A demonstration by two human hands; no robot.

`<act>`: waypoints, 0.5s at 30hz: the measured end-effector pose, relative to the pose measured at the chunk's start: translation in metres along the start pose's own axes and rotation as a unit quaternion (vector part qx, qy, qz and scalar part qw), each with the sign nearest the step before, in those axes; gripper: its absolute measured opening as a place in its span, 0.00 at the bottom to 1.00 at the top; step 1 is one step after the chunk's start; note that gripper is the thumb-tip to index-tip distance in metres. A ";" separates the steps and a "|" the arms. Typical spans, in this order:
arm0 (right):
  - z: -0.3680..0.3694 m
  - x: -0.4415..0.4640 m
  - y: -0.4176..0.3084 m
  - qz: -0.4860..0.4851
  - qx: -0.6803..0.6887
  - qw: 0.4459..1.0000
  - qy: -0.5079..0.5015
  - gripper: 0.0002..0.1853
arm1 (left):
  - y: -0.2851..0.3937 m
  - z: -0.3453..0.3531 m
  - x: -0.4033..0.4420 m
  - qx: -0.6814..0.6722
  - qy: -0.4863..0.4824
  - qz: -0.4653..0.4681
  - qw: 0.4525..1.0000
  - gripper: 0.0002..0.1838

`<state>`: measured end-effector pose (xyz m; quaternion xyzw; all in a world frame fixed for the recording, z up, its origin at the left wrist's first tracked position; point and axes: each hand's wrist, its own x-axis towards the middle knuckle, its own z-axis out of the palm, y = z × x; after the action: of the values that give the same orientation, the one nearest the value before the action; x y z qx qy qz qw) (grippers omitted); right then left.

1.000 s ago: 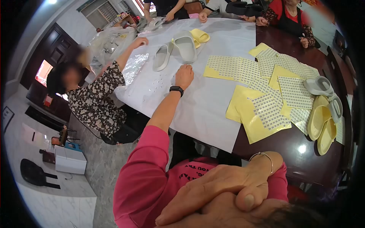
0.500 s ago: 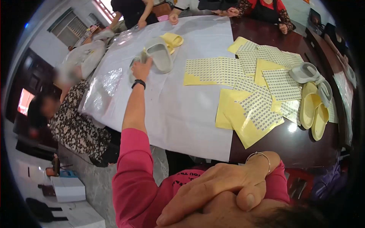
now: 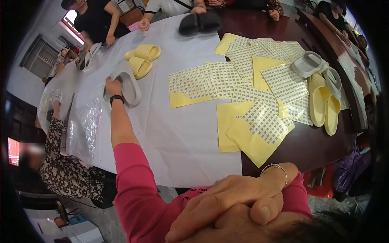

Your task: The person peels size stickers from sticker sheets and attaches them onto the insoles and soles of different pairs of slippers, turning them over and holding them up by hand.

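Note:
My left hand (image 3: 113,86), a dark watch on its wrist, is closed on a pair of grey slippers on the white-covered table. One grey slipper (image 3: 130,90) shows its sole bed to the right of the hand; the other is mostly hidden by the hand. Just beyond lies a pair of yellow slippers (image 3: 140,67). Close to the camera at the bottom is my right hand (image 3: 227,202), with a bracelet on its wrist. Its fingers stretch out flat to the left and hold nothing visible, resting against skin.
Number sticker sheets (image 3: 192,83) overlap across the table's middle and right. More yellow slippers (image 3: 325,106) and grey slippers (image 3: 308,63) sit at the right. Across the table, black slippers (image 3: 199,23) are at a co-worker's hand. Clear plastic (image 3: 85,129) covers the left edge.
The view has shifted. My left hand and the grey slippers have come nearer, away from the yellow pair. Black slippers now appear at the far edge. My right hand stays put.

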<state>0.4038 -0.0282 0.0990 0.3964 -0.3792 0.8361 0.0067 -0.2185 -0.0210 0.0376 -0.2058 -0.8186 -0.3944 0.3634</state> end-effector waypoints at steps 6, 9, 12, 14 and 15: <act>0.009 -0.004 0.000 0.062 0.015 0.998 -0.002 0.44 | 0.051 -0.068 0.001 -0.087 0.083 0.038 0.992 0.23; 0.017 -0.007 0.005 0.083 0.052 0.995 -0.019 0.43 | 0.095 -0.109 -0.028 -0.221 0.049 0.069 0.972 0.24; 0.026 -0.010 0.007 0.106 0.093 0.989 -0.040 0.43 | 0.140 -0.151 -0.084 -0.205 -0.076 0.061 0.974 0.26; 0.031 -0.011 0.008 0.125 0.118 0.984 -0.054 0.42 | 0.160 -0.163 -0.127 -0.237 -0.122 0.076 0.961 0.28; 0.033 -0.012 0.009 0.135 0.132 0.980 -0.059 0.42 | 0.159 -0.160 -0.146 -0.254 -0.140 0.081 0.954 0.28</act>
<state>0.4311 -0.0524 0.0989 0.3875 -0.3152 0.8472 -0.1809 0.0454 -0.0591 0.0737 -0.4102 -0.7143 -0.5260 0.2118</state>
